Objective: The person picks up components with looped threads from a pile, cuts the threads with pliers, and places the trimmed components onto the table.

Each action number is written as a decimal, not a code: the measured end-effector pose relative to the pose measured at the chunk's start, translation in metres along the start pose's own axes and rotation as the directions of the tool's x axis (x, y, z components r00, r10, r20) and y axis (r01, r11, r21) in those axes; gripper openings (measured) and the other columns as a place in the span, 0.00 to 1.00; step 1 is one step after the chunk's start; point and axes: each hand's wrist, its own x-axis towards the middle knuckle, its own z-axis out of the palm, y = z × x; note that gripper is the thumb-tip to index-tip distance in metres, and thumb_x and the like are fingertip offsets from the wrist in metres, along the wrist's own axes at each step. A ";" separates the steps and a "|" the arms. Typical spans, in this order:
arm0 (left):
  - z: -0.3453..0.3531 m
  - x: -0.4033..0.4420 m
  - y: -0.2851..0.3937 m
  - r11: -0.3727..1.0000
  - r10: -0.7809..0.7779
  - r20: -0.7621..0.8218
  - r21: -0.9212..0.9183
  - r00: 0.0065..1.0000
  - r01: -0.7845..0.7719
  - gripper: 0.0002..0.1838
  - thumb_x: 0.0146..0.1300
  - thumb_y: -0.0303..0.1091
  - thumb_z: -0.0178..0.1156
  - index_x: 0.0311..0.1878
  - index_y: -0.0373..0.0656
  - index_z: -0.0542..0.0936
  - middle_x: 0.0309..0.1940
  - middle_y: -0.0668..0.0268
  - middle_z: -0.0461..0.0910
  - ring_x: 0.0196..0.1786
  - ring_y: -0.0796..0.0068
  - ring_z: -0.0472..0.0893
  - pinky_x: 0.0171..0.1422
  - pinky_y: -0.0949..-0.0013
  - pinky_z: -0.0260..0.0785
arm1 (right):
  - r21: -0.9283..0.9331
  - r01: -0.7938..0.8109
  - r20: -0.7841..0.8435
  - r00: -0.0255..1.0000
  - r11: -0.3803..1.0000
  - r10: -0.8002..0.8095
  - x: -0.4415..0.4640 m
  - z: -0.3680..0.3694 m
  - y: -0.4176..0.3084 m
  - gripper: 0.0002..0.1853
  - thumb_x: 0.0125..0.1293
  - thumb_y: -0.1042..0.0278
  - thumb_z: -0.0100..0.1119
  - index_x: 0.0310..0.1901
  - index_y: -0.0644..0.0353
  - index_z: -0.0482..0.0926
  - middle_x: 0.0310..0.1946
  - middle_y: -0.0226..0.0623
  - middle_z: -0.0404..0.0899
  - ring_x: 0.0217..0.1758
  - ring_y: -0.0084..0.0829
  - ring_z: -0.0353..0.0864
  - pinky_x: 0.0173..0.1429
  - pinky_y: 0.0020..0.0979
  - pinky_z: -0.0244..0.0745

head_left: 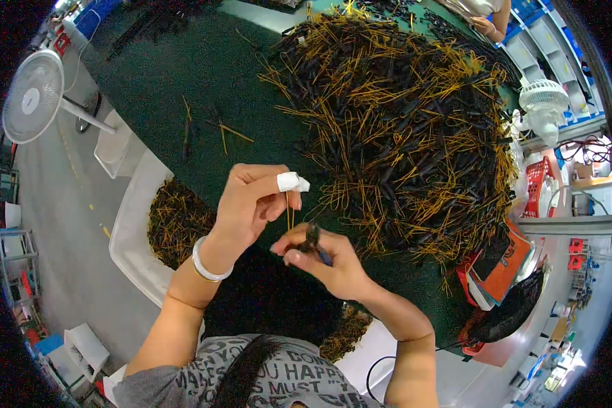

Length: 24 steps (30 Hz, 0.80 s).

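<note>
Grey with black printed letters, the person's T-shirt [279, 370] is nearest to the camera. Beyond it, over a dark green table [156, 88], the left hand [248, 197], with white wrapping on a fingertip and a white bracelet [208, 266], pinches the upper part of some thin yellow strands [291, 211]. These strands go down to the right hand [323, 257], whose fingers are closed around a small black piece [312, 239], a little blurred. A large tangled heap of black pieces with yellow strands [401, 136] covers the right side of the table, and a few similar loose pieces [187, 130] lie apart, on its left side. Beside the table, a white plastic tub [132, 234] contains more of them. Around are a grey floor [81, 170], a white round fan [32, 98] at left, a smaller white fan [544, 109] and a red plastic basket [538, 185] at right, and, at the far edge, another person's hand [483, 26].
</note>
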 end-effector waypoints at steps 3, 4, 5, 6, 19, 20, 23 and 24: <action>-0.004 0.001 -0.007 0.993 -0.013 0.067 -0.115 0.998 0.021 0.12 0.65 0.30 0.56 0.31 0.31 0.82 0.23 0.62 0.79 0.15 0.84 0.68 0.19 0.81 0.57 | 0.038 -0.094 0.045 0.995 0.995 0.092 -0.002 0.003 0.000 0.10 0.67 0.69 0.56 0.48 0.60 0.78 0.35 0.30 0.78 0.39 0.19 0.74 0.46 0.25 0.69; -0.002 0.001 -0.004 0.994 -0.037 0.076 -0.099 0.996 0.045 0.12 0.65 0.31 0.55 0.33 0.31 0.82 0.24 0.62 0.80 0.16 0.84 0.68 0.19 0.81 0.57 | 0.091 -0.149 0.034 0.989 0.985 0.147 -0.003 0.004 -0.001 0.11 0.67 0.70 0.55 0.50 0.60 0.78 0.36 0.30 0.78 0.40 0.19 0.74 0.48 0.24 0.69; 0.000 0.001 -0.003 0.994 -0.063 0.086 -0.083 0.994 0.070 0.12 0.65 0.31 0.55 0.34 0.30 0.82 0.25 0.62 0.80 0.16 0.84 0.68 0.19 0.81 0.58 | 0.095 -0.147 0.030 0.989 0.985 0.144 -0.004 0.005 -0.003 0.11 0.67 0.70 0.55 0.50 0.60 0.78 0.36 0.30 0.78 0.40 0.19 0.74 0.48 0.24 0.69; -0.003 0.001 -0.006 0.989 -0.043 0.132 -0.132 0.990 0.061 0.12 0.66 0.32 0.56 0.37 0.30 0.81 0.27 0.61 0.80 0.17 0.85 0.68 0.20 0.82 0.58 | 0.114 -0.165 0.015 0.986 0.980 0.165 -0.005 0.005 -0.006 0.12 0.68 0.70 0.55 0.51 0.60 0.77 0.37 0.29 0.78 0.40 0.18 0.73 0.49 0.23 0.69; -0.006 0.000 -0.017 0.987 0.103 0.127 -0.135 0.987 -0.086 0.09 0.64 0.28 0.57 0.36 0.31 0.82 0.26 0.62 0.79 0.17 0.87 0.68 0.20 0.84 0.57 | 0.207 -0.169 0.063 0.985 0.963 0.159 -0.006 0.008 -0.004 0.12 0.68 0.71 0.55 0.50 0.65 0.75 0.36 0.30 0.78 0.42 0.18 0.75 0.51 0.24 0.71; -0.007 -0.001 -0.016 0.987 0.104 0.124 -0.136 0.987 -0.086 0.09 0.64 0.28 0.57 0.36 0.31 0.82 0.26 0.62 0.79 0.17 0.87 0.68 0.20 0.84 0.57 | 0.207 -0.171 0.066 0.985 0.963 0.161 -0.006 0.008 -0.003 0.12 0.68 0.71 0.55 0.50 0.65 0.75 0.36 0.30 0.78 0.42 0.18 0.75 0.51 0.24 0.71; -0.004 -0.006 -0.010 0.992 0.054 0.049 -0.117 0.997 -0.048 0.09 0.65 0.28 0.56 0.37 0.32 0.82 0.27 0.60 0.80 0.14 0.87 0.66 0.17 0.83 0.54 | 0.206 -0.171 0.054 0.985 0.963 0.164 -0.006 0.009 -0.002 0.12 0.69 0.70 0.54 0.50 0.65 0.76 0.37 0.30 0.78 0.43 0.17 0.75 0.51 0.23 0.70; 0.001 -0.008 -0.009 0.990 0.039 0.004 -0.136 0.999 -0.038 0.09 0.65 0.29 0.56 0.37 0.32 0.82 0.25 0.61 0.80 0.12 0.87 0.65 0.15 0.82 0.52 | 0.167 -0.152 0.007 0.988 0.974 0.153 -0.005 0.007 -0.003 0.12 0.69 0.70 0.53 0.50 0.65 0.75 0.38 0.31 0.79 0.43 0.19 0.75 0.52 0.25 0.70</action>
